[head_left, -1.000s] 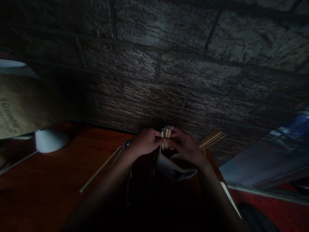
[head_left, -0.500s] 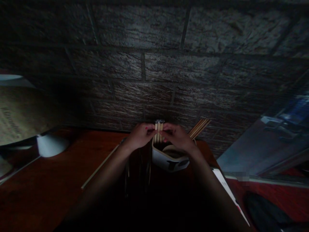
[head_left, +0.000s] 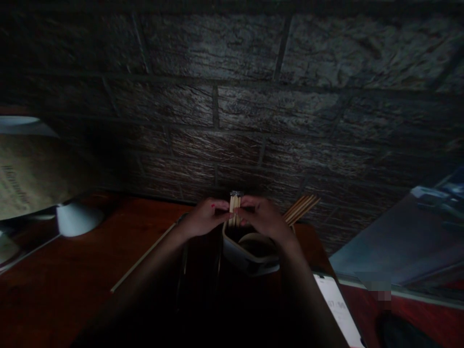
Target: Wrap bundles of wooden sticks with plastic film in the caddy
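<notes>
Both hands meet over a pale container (head_left: 239,256) on a dark red-brown wooden table (head_left: 72,270). My left hand (head_left: 203,218) and my right hand (head_left: 263,217) pinch a small upright bundle of thin wooden sticks (head_left: 234,209) from either side, its lower end inside the container. More wooden sticks (head_left: 300,208) lean out of the container to the right, behind my right hand. A single long stick (head_left: 143,261) lies on the table to the left of my left arm.
A dark brick-pattern wall (head_left: 253,96) stands right behind the table. A white rounded object (head_left: 78,218) and a tan printed bag (head_left: 25,179) are at the left. A lit phone (head_left: 340,309) lies at the table's right edge.
The hands stay pinched on the stick bundle over the container. The view has shifted slightly, and the lit phone screen shows more at the lower right.
</notes>
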Tool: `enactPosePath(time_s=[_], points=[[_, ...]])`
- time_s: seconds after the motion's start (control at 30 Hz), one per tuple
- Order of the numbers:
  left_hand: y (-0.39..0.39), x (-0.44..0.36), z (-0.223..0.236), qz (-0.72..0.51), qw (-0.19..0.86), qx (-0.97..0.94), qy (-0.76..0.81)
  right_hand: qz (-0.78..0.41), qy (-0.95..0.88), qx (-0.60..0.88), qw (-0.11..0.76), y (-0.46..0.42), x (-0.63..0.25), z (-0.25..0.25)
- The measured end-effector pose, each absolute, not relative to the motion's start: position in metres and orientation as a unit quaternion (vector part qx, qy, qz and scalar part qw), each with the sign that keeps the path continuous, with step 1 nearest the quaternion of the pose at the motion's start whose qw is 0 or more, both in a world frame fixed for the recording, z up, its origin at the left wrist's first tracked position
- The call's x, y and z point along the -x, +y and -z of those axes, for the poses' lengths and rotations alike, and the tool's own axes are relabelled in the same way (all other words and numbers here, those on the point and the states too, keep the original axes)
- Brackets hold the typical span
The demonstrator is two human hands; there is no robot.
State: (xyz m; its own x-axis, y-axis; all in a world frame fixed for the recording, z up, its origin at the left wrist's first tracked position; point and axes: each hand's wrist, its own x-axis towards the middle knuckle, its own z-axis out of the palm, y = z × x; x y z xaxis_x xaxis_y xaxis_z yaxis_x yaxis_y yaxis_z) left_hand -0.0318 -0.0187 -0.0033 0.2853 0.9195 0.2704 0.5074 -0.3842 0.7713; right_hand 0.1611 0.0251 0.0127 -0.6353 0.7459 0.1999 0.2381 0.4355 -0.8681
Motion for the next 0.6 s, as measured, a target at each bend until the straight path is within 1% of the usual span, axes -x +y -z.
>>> enactPosePath(time_s=[0.1, 0.23, 0.43, 0.5, 0.6], points=[[-0.025, 0.030, 0.001, -0.355, 0.258, -0.744, 0.504, -0.444, -0.795, 0.298, 0.285, 0.025, -0.161, -0.014], [-0.034, 0.030, -0.004, -0.346, 0.239, -0.751, 0.509, -0.453, -0.791, 0.288, 0.293, 0.019, -0.159, -0.014], [-0.032, 0.033, -0.005, -0.343, 0.216, -0.768, 0.496, -0.367, -0.825, 0.292, 0.314, 0.017, -0.157, -0.019], [-0.028, 0.035, -0.003, -0.342, 0.223, -0.771, 0.489, -0.344, -0.833, 0.291, 0.320, 0.017, -0.158, -0.019], [-0.023, 0.038, -0.001, -0.342, 0.275, -0.766, 0.470, -0.342, -0.834, 0.293, 0.319, 0.017, -0.157, -0.019]])
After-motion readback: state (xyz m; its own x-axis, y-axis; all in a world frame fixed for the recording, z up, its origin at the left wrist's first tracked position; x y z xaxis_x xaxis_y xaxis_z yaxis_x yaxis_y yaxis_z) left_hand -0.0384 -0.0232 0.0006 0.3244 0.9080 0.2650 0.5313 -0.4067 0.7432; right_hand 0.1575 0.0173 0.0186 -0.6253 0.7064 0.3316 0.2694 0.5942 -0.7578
